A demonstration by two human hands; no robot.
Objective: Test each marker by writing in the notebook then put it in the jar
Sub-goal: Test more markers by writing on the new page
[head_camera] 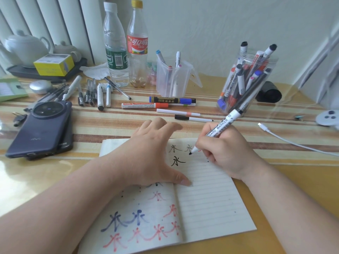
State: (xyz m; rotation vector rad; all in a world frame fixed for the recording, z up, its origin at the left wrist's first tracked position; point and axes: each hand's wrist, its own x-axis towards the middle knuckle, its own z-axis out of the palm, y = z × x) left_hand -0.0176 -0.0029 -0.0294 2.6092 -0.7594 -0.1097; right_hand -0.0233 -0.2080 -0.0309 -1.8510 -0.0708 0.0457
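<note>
An open lined notebook [211, 202] lies in front of me, with red and blue characters on its left page and black ones at the top of the right page. My right hand [225, 153] grips a white board marker [220, 128], its black tip touching the right page near the top. My left hand [152, 154] presses flat on the notebook with spread fingers, thumb near the spine. A clear plastic jar [245, 81] holding several markers stands at the back right. Loose markers [172, 102] lie on the table behind the notebook.
A small clear tub [172, 77] with a few pens stands behind the loose markers. Two plastic bottles [126, 43], a teapot on a tray and a yellow box stand at the back left. Pens [91, 92], two phones [42, 129] and keys lie left. A white cable [286, 140] runs right.
</note>
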